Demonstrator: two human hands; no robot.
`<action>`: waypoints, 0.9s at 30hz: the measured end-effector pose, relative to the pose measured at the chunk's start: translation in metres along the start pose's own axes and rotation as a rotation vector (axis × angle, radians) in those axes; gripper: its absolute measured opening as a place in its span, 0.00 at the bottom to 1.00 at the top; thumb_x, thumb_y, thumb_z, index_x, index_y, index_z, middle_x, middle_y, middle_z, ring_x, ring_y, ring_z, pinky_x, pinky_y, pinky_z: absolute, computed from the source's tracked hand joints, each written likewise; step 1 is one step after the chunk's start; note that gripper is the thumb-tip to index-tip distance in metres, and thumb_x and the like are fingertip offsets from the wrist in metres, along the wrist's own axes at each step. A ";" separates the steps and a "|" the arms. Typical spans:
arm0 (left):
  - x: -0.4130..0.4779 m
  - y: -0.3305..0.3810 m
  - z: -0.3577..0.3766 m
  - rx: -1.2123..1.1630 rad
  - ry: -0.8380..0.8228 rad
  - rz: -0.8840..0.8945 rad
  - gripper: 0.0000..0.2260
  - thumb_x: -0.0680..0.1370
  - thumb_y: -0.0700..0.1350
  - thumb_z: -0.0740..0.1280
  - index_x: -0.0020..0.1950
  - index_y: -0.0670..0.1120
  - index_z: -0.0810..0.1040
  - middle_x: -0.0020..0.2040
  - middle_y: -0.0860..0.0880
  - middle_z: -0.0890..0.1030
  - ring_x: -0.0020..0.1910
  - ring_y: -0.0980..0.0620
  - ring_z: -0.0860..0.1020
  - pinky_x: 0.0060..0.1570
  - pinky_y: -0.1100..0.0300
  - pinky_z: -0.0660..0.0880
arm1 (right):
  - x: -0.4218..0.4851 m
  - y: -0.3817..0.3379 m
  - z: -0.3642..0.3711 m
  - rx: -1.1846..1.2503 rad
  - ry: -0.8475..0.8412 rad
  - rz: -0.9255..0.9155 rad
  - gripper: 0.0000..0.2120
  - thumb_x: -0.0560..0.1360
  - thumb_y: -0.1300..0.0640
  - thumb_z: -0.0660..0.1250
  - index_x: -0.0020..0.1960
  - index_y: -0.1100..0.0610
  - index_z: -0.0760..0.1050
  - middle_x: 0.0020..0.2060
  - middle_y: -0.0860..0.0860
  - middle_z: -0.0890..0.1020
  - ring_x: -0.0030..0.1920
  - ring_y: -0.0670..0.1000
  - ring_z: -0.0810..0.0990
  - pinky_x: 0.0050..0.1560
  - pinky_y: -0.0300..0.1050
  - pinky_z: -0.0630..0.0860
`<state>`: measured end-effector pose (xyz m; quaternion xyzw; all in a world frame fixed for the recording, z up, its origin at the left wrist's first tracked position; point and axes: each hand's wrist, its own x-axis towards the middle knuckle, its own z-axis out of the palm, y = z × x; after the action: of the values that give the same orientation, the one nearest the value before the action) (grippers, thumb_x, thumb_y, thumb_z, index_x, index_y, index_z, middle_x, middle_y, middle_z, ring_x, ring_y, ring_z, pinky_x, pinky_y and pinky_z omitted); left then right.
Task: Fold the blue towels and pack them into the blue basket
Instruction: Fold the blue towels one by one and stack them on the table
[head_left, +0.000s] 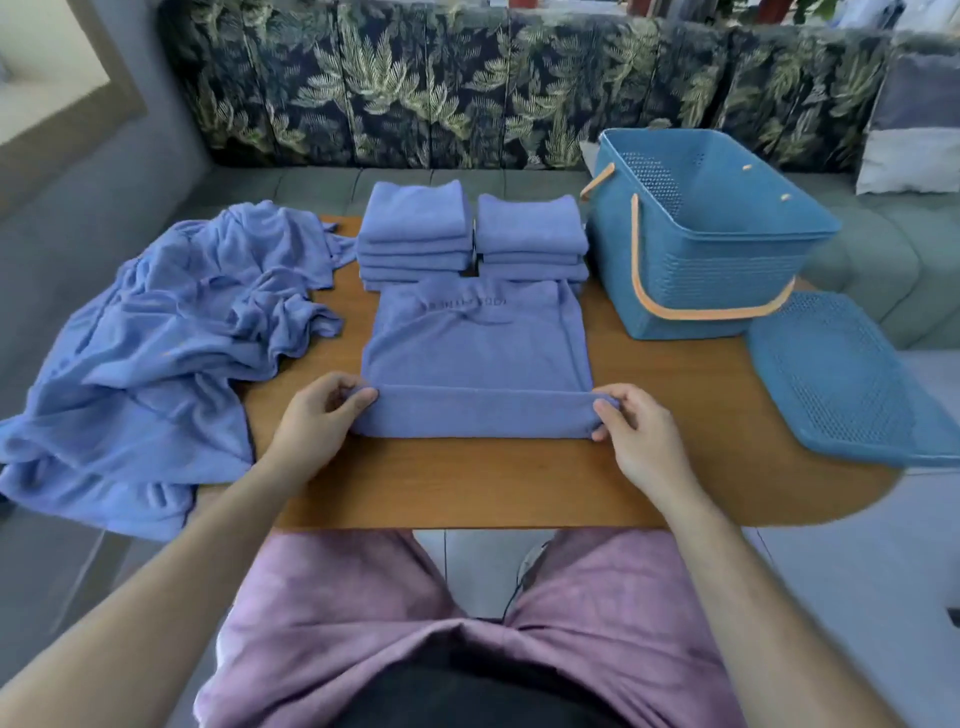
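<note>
Head view. A blue towel (472, 343) lies flat on the wooden table (467, 483), directly in front of the person. Its near edge is turned over into a narrow folded band (472, 415) that runs left to right across the table.

The left hand (317, 415) pinches the left end of this band between thumb and curled fingers. The right hand (639, 436) pinches the right end in the same way. Both hands are closed on the cloth, one at each end of the fold line.

The rest of the towel extends away from the hands. Its far edge reaches the foot of two stacks of folded towels, a left stack (415, 228) and a right stack (530, 234), and appears to touch them.

The governing relation is that the fold line lies crosswise between the hands while the free cloth lies ahead of them. The next fold therefore probably calls for both hands to travel forward together, away from the body.

A heap of unfolded towels (171, 338) lies at the left, spilling over the table edge, nearer the left hand. The blue basket (696, 249) stands at the far right with no towel visible inside, nearer the right hand. Its lid (841, 379) lies just in front of it. Packing has not yet begun.
</note>
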<state>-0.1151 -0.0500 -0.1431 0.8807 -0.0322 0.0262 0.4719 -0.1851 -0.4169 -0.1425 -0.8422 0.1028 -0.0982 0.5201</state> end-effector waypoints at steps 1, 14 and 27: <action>-0.003 -0.004 0.002 0.003 0.004 0.008 0.07 0.79 0.47 0.72 0.41 0.55 0.79 0.38 0.51 0.81 0.36 0.62 0.76 0.37 0.71 0.69 | -0.004 0.005 0.000 -0.012 -0.005 -0.009 0.06 0.82 0.60 0.65 0.53 0.51 0.79 0.38 0.50 0.83 0.34 0.46 0.81 0.41 0.38 0.75; -0.010 -0.004 -0.001 -0.150 0.003 0.021 0.11 0.76 0.54 0.73 0.33 0.57 0.82 0.33 0.53 0.80 0.37 0.57 0.74 0.42 0.61 0.70 | -0.015 0.017 -0.002 0.004 0.020 -0.108 0.19 0.78 0.45 0.69 0.34 0.57 0.78 0.33 0.49 0.80 0.40 0.49 0.77 0.45 0.42 0.71; -0.026 -0.017 0.008 0.626 -0.277 0.379 0.29 0.79 0.70 0.53 0.78 0.62 0.64 0.80 0.62 0.57 0.80 0.61 0.50 0.79 0.48 0.49 | -0.038 0.018 0.006 -0.754 -0.267 -0.329 0.29 0.78 0.34 0.54 0.76 0.41 0.67 0.79 0.36 0.60 0.80 0.40 0.51 0.79 0.49 0.50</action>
<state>-0.1399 -0.0469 -0.1634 0.9557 -0.2480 0.0023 0.1583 -0.2208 -0.4090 -0.1632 -0.9837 -0.0727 -0.0255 0.1622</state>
